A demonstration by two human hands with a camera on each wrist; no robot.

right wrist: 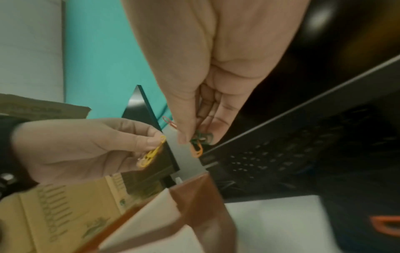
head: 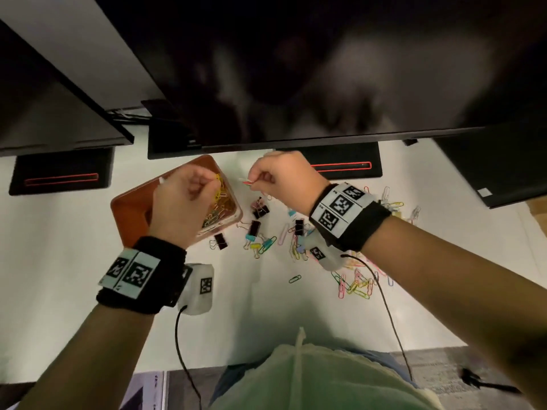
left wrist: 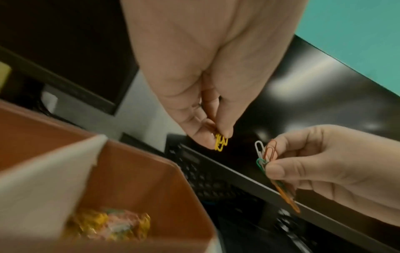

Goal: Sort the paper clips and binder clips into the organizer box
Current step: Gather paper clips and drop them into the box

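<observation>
My left hand (head: 189,196) hovers over the brown organizer box (head: 130,202) and pinches yellow paper clips (left wrist: 221,144) between thumb and fingertips. The box compartment below holds a pile of mostly yellow paper clips (head: 219,208). My right hand (head: 275,176), just right of the box, pinches a small bunch of paper clips (left wrist: 268,159) in white, green, red and orange. Black binder clips (head: 260,210) and coloured paper clips (head: 355,284) lie scattered on the white desk. A white divider (left wrist: 43,179) splits the box.
Dark monitors hang over the back of the desk, with their black stands (head: 62,173) behind the box. A laptop (head: 500,170) sits at the back right. Cables run from both wrist cameras toward the desk's front edge (head: 88,377).
</observation>
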